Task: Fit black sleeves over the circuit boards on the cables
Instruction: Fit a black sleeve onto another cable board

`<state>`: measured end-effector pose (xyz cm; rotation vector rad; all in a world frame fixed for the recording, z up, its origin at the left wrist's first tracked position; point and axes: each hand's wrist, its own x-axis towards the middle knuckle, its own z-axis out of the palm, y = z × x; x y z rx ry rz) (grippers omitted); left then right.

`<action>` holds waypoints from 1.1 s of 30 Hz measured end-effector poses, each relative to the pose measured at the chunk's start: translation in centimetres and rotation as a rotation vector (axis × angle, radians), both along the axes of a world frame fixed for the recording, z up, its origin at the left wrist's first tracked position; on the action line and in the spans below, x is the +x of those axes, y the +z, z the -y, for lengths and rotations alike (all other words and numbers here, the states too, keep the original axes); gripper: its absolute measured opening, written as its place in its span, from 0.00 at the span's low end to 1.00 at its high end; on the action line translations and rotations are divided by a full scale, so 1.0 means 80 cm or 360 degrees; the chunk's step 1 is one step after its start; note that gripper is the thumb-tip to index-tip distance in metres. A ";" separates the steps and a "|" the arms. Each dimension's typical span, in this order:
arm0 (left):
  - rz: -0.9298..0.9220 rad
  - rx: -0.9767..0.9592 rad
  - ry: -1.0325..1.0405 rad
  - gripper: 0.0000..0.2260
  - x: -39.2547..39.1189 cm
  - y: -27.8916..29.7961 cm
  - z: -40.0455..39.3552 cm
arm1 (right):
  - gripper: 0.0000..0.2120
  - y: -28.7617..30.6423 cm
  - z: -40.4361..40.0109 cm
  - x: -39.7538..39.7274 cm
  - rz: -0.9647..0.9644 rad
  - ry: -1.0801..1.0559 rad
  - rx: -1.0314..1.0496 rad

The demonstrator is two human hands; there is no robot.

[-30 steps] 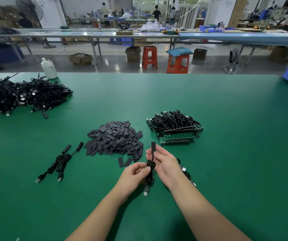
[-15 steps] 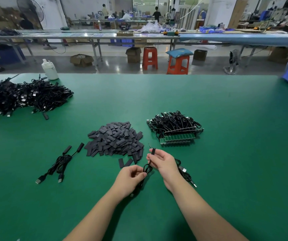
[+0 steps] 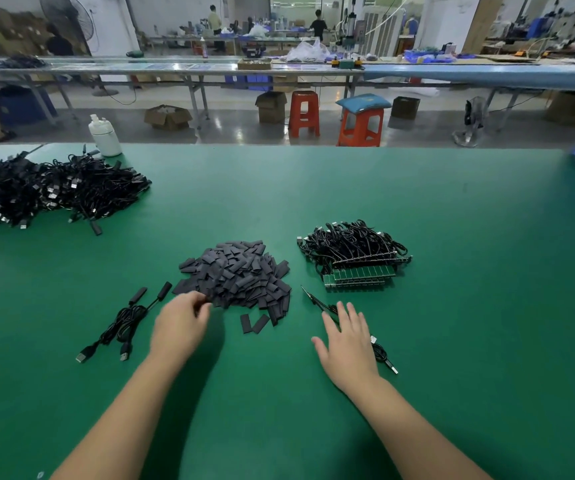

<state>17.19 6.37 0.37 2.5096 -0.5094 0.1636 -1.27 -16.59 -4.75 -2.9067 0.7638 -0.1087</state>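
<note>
L hand point(image 3: 180, 322) is at the near-left edge of the sleeve pile point(image 3: 237, 275), fingers curled in like it's pinching one sleeve, but it's blurry so can't tell if it's actually got one. R hand point(image 3: 346, 341) is flat, fingers spread and relaxed, resting over a loose cable point(image 3: 381, 353) w/ tweezers-looking tool point(image 3: 314, 299) just ahead. Bare boards point(image 3: 360, 277) on cables sit to the right of the pile; two sleeved cables point(image 3: 123, 323) lie left. Tip imo: grab just one sleeve from the edge, squeeze it open, then feed the board in straight so corners don't snag.
</note>
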 end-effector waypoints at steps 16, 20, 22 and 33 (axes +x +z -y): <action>-0.0148 0.0651 0.0497 0.12 0.097 -0.037 -0.106 | 0.27 -0.012 -0.007 -0.012 0.0125 0.0005 -0.0098; -0.0132 0.0614 0.0551 0.11 0.105 -0.035 -0.117 | 0.26 -0.011 -0.010 -0.013 0.0158 0.0000 -0.0082; -0.0126 0.0598 0.0591 0.11 0.105 -0.033 -0.117 | 0.25 -0.011 -0.011 -0.012 0.0181 -0.0012 -0.0064; 0.0149 -0.0003 0.0140 0.16 -0.002 -0.055 -0.002 | 0.21 -0.003 -0.019 -0.021 0.0433 -0.0186 -0.0275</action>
